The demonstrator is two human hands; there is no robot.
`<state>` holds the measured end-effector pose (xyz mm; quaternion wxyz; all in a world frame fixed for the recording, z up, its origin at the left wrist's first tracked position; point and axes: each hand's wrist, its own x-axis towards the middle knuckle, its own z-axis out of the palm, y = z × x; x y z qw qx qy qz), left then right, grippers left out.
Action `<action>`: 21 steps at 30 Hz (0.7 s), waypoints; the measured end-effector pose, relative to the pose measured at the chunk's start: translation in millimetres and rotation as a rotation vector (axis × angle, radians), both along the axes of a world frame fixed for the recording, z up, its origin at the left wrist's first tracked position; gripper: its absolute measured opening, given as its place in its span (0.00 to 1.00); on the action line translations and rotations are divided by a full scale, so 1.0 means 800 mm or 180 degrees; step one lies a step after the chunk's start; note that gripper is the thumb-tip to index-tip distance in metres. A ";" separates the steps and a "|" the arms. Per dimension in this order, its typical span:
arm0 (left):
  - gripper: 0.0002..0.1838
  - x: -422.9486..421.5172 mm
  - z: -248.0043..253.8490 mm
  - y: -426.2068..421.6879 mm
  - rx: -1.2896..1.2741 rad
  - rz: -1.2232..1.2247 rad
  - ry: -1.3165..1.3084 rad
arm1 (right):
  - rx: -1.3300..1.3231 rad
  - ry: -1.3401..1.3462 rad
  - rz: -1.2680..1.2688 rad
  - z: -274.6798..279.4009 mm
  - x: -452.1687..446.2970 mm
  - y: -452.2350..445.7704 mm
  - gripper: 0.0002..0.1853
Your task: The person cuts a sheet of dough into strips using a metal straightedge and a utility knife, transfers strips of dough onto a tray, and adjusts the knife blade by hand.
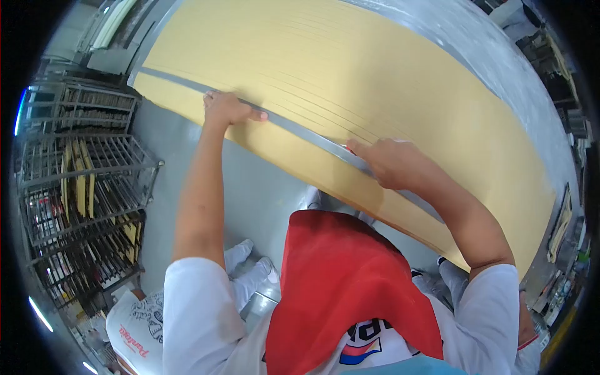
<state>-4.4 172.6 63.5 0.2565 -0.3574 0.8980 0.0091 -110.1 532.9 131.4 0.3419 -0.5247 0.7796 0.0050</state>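
A long metal straightedge [300, 132] lies slantwise across a large yellow sheet [231, 47], near its front edge. My left hand [228, 110] holds the straightedge down, thumb stretched out to the right and fingers bent over it. Farther right, my right hand [392, 164] is closed around a small cutter [348, 148]; only its reddish front end shows, against the far side of the straightedge. Several thin parallel lines [312, 107] run along the sheet beyond the straightedge. The rest of the cutter is hidden by my fingers.
The sheet rests on a grey metal-topped table [481, 59]. At left stand metal racks [87, 181] holding flat boards. Another person in a printed white shirt [134, 328] is at lower left. A red cloth [350, 275] hangs over my chest.
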 end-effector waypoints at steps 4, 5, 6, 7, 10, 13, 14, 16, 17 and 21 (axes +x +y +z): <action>0.73 0.000 -0.004 0.071 -0.0021 -0.0161 -0.0085 | -0.0438 -0.0068 0.0094 -0.021 -0.009 0.025 0.33; 0.69 0.004 -0.014 0.103 -0.0175 -0.0291 0.0102 | -0.0794 0.0004 0.0166 -0.036 -0.012 0.027 0.32; 0.70 0.002 -0.011 0.142 -0.0151 -0.0255 0.0114 | -0.0827 0.0047 0.0190 -0.037 -0.013 0.028 0.31; 0.70 0.002 -0.011 0.170 -0.0083 -0.0286 0.0047 | -0.0814 0.0074 0.0207 -0.040 -0.011 0.033 0.30; 0.64 -0.015 0.001 0.252 -0.0100 -0.0313 -0.0222 | -0.0463 -0.0033 0.0186 -0.032 -0.015 0.064 0.30; 0.58 -0.026 0.001 0.261 -0.0128 -0.0304 -0.0367 | -0.0849 -0.0099 0.0205 -0.041 -0.022 0.152 0.31; 0.58 -0.026 0.002 0.259 -0.0073 -0.0295 -0.0371 | -0.0794 -0.0109 0.0216 -0.034 -0.024 0.177 0.31; 0.51 -0.028 0.009 0.263 0.0022 -0.0225 -0.0183 | 0.0325 -0.0228 -0.0138 0.008 -0.022 0.228 0.31; 0.51 -0.028 0.009 0.264 0.0058 -0.0220 -0.0172 | 0.0261 -0.0126 -0.0161 0.008 -0.022 0.258 0.33; 0.42 -0.029 0.007 0.266 -0.0021 -0.0118 -0.0165 | 0.0311 0.0224 -0.0192 0.019 -0.019 0.363 0.35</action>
